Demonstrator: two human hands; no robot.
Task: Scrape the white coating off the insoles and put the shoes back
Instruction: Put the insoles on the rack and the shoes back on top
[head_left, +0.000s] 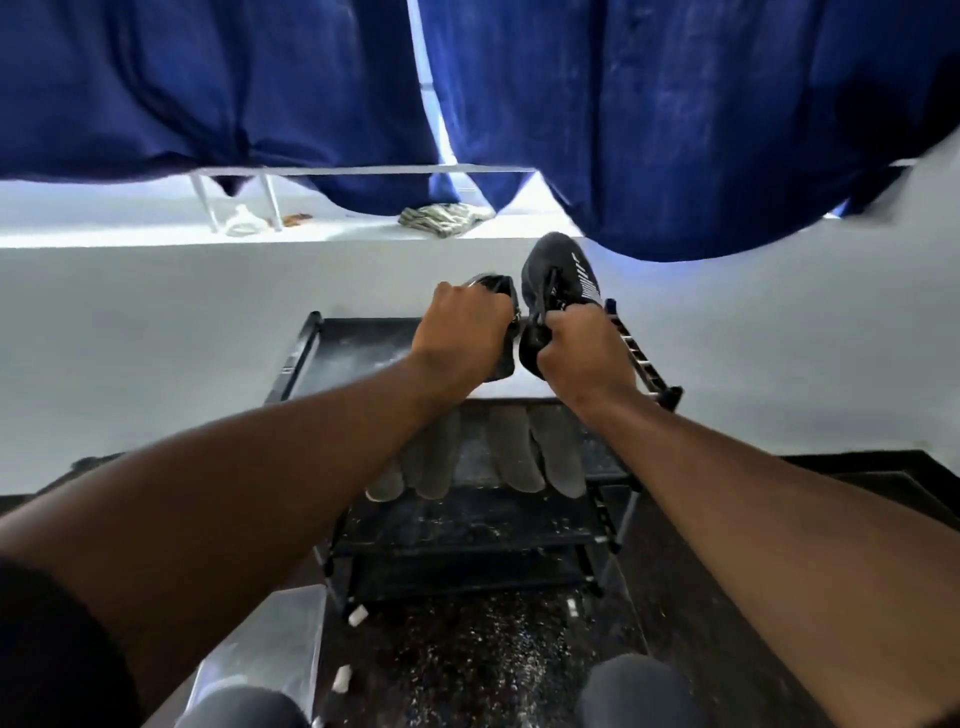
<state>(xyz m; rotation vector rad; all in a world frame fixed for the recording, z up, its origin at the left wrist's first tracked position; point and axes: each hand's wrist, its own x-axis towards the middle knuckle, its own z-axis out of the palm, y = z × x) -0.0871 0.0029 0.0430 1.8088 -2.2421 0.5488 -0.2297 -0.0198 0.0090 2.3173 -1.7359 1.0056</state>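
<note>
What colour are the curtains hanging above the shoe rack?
Deep blue curtains, clearest in the head view.

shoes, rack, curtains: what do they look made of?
Right shoe: dark matte knit or mesh fabric, going by its soft dull surface; white print on the side. Left shoe, mostly hidden by the left hand: looks similar, unsure. Rack: black tube frame, likely metal or plastic; shelves look like dusty dark sheet. Curtains: blue woven cloth, matte, hanging in folds.
</note>
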